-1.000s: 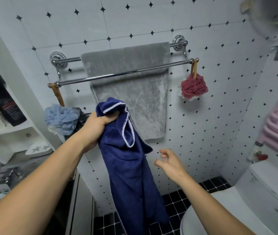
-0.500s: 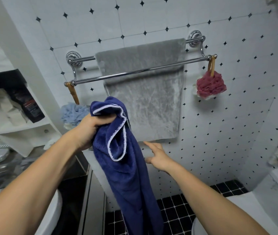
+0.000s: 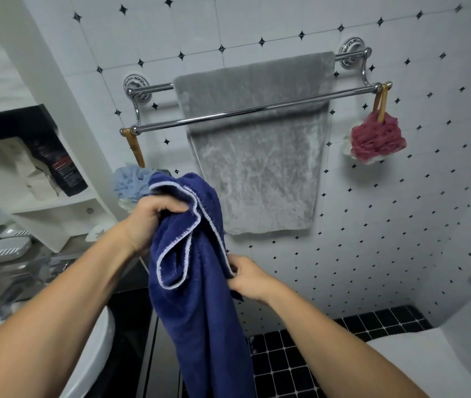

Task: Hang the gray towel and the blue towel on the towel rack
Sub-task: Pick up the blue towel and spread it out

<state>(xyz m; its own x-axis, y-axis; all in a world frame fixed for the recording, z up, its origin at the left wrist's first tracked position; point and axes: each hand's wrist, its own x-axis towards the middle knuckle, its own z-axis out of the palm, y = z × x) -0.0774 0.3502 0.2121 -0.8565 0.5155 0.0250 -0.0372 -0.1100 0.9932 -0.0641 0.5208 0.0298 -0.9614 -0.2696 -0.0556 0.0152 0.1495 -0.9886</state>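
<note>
Between both hands' fingers point(image 3: 168, 206): blue towel point(image 3: 199, 282), bunched.

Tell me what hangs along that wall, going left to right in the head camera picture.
Blue bath sponge → blue towel, held up in both hands → gray towel on the towel rack → red bath sponge.

One camera on the head looks up and forward at the wall, close behind the left hand point(image 3: 153, 222) and right hand point(image 3: 250, 278).
</note>
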